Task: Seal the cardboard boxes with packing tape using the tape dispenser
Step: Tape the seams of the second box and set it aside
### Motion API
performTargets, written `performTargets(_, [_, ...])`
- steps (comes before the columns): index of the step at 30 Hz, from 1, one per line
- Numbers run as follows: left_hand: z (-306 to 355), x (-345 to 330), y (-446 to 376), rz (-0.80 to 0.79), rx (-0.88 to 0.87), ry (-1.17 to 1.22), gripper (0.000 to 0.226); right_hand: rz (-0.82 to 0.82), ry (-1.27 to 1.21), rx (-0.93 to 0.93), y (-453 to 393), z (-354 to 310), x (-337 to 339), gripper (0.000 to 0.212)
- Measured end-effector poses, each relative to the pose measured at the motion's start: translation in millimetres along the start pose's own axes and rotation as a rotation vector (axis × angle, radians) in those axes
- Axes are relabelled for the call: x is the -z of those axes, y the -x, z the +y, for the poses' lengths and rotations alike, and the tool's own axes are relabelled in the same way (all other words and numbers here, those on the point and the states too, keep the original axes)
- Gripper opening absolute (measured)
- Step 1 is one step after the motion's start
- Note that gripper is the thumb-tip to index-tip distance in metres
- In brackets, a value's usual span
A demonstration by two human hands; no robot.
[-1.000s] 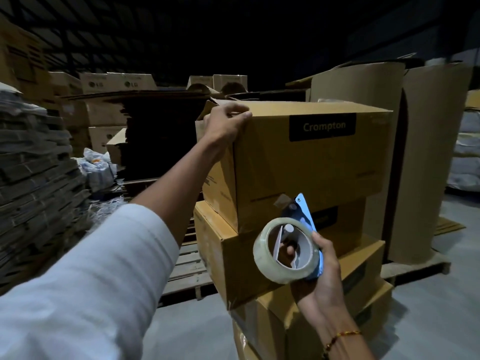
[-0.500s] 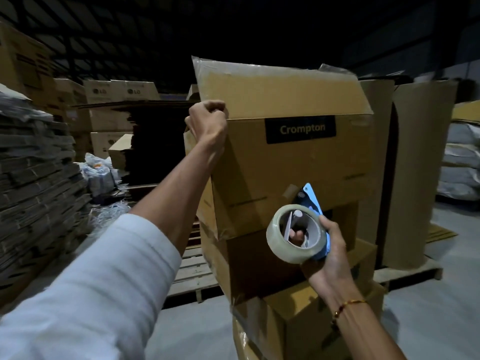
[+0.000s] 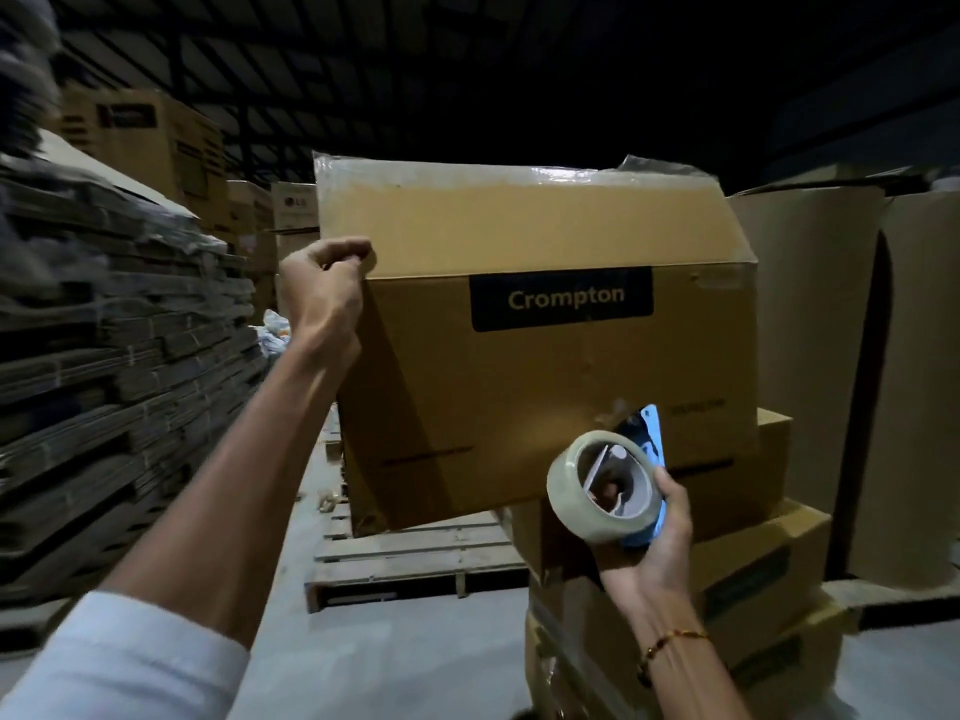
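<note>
A brown cardboard box [image 3: 545, 387] with a black "Crompton" label is tipped toward me off the stack, its taped top face showing. My left hand [image 3: 324, 288] grips its upper left corner. My right hand [image 3: 660, 532] holds a blue tape dispenser [image 3: 652, 444] with a roll of clear tape [image 3: 597, 485], just in front of the box's lower right part. Below it stand more stacked boxes [image 3: 737, 579].
A wooden pallet [image 3: 410, 558] lies on the grey floor under the tipped box. Tall piles of flattened cardboard [image 3: 119, 356] fill the left. Big upright cardboard sheets [image 3: 841, 366] stand at the right. More boxes are stacked at the far back left.
The top box has tilted and swung toward me and to the left, off the stack, with my left hand on its corner. My right hand with the dispenser stayed near its lower edge.
</note>
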State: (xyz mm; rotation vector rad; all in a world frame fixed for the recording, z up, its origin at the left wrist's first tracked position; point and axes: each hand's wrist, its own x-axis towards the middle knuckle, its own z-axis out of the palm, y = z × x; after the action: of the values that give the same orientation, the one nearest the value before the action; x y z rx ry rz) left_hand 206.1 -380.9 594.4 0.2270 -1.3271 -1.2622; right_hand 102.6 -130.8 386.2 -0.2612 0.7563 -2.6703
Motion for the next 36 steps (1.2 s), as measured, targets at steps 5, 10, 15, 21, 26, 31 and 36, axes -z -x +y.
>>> performTargets(5, [16.5, 61.9, -4.4, 0.069, -0.075, 0.001, 0.025, -0.026, 0.091, -0.032, 7.1, 43.5, -26.2, 0.054])
performTargets(10, [41.7, 132.6, -1.6, 0.204, -0.122, -0.019, 0.028, -0.092, 0.149, -0.076, 10.6, 98.0, -51.9, 0.045])
performTargets(15, [46.3, 200.5, 13.2, 0.333, -0.091, -0.071, 0.027, -0.171, 0.132, -0.180, 20.8, 150.6, -71.5, 0.036])
performTargets(21, [12.4, 261.3, 45.7, 0.486, -0.076, -0.159, 0.024, -0.171, 0.167, -0.333, 33.9, 224.2, -50.7, 0.044])
performTargets(26, [-48.2, 286.3, 85.0, 0.509, -0.017, -0.257, 0.024, -0.118, 0.185, -0.406, 37.4, 275.6, 6.6, 0.048])
performTargets(31, [-128.2, 311.9, 120.9, 0.544, 0.136, -0.330, 0.023, -0.019, 0.259, -0.458, 39.0, 314.0, 74.3, 0.069])
performTargets(36, [-207.3, 325.3, 156.1, 0.543, 0.323, -0.379, 0.025, 0.076, 0.357, -0.533, 36.3, 350.6, 144.1, 0.070])
